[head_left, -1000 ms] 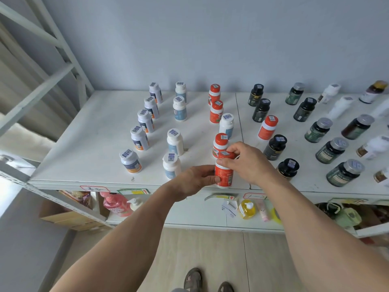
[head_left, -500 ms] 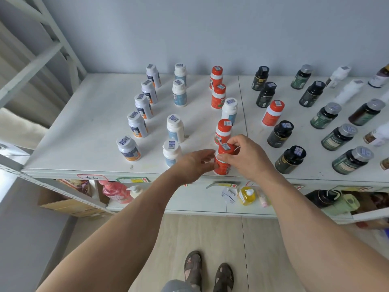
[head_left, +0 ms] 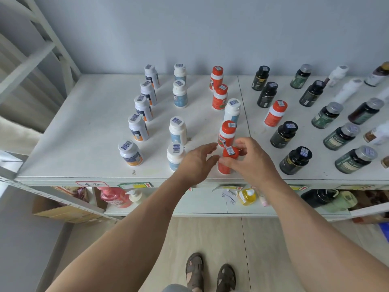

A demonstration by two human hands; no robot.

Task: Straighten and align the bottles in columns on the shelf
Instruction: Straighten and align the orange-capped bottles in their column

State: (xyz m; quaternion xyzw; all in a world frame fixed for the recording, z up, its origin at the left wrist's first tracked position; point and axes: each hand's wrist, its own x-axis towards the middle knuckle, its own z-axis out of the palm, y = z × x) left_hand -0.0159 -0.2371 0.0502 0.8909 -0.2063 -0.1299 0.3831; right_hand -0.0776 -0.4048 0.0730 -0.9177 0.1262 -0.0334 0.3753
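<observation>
At the front edge of the white shelf [head_left: 69,144], in the column of red-capped bottles, the front red bottle [head_left: 228,160] is being set upright and squared with the row behind it. It stands on the shelf surface, just in front of a second red bottle [head_left: 227,133], with a white-capped bottle [head_left: 231,111] behind that and two more red bottles further back toward the wall. The front red bottle is held by the right hand [head_left: 250,161], whose fingers and thumb are curled round its cap and shoulder from the right side. The left hand [head_left: 196,163] is placed just to the bottle's left with its fingers stretched out fairly straight toward the body of the bottle; whether the fingertips actually touch it cannot be told, and nothing is gripped by that hand. The step in hand is judged to be the final seating of this bottle at the head of its column. What the next move calls for, it is judged, is a small nudge so that the bottle sits in line with those behind it, followed by a clean release without tipping it toward the shelf edge. A stray red-capped bottle [head_left: 275,112] is seen among the dark bottles to the right, and the white-capped bottle within the red column looks out of place; both may be taken as work left to do.
</observation>
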